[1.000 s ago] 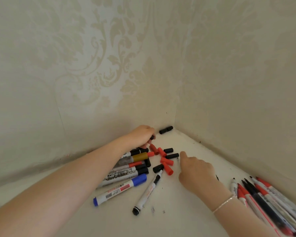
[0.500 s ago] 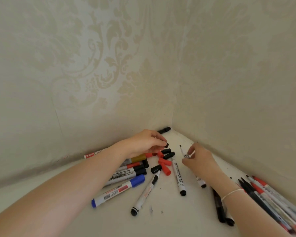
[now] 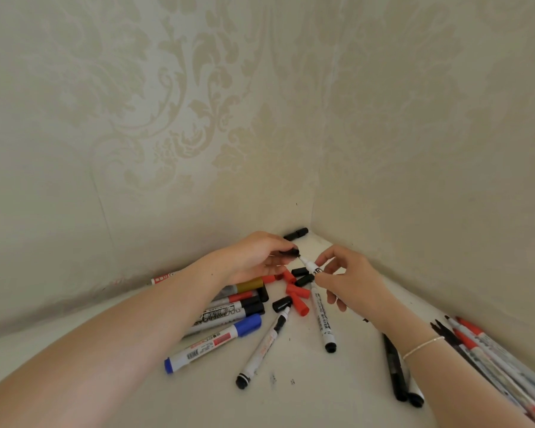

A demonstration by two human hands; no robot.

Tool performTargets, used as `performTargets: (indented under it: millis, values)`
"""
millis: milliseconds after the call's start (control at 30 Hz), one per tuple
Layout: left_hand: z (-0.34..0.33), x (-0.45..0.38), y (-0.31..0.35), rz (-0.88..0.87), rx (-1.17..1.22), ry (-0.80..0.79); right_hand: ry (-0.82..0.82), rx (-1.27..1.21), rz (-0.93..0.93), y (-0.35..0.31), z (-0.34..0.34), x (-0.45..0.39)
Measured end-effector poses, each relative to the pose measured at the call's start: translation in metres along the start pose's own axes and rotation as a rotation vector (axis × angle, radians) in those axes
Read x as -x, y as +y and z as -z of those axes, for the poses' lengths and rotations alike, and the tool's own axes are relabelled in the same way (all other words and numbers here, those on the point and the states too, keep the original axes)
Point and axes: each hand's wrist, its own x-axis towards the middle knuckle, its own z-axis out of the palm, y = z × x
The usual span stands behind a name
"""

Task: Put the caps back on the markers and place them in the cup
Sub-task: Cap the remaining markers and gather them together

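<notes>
Both hands up off the surface since half a second ago, now meeting centre frame. Left hand (image 3: 257, 257) pinching a black cap (image 3: 291, 252); right hand (image 3: 349, 281) gripping a white marker (image 3: 310, 266), bare nib just short of the cap mouth. No cup in view.

Risks, largest first:
- Capped pile (image 3: 229, 313) lower centre and uncapped row (image 3: 488, 353) lower right: forearms sweeping low, could roll them off.
- Loose red caps (image 3: 297, 299) right below: easy to knock away.
- Nib off-axis: ink on fingers, cap half-seated.
</notes>
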Motion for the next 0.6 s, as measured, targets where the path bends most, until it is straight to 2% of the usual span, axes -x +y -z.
performTargets:
  millis: [233, 433, 600]
  values:
    - [-0.003, 0.006, -0.003, -0.047, -0.247, -0.025, -0.001, 0.020, 0.049, 0.004, -0.009, -0.005]
    - [-0.007, 0.006, -0.001, -0.179, -0.106, 0.052, 0.157, 0.010, 0.116, 0.001, -0.017, -0.008]
    - [-0.019, 0.003, -0.006, -0.193, -0.062, 0.098, 0.260, 0.085, 0.099, -0.001, -0.021, -0.011]
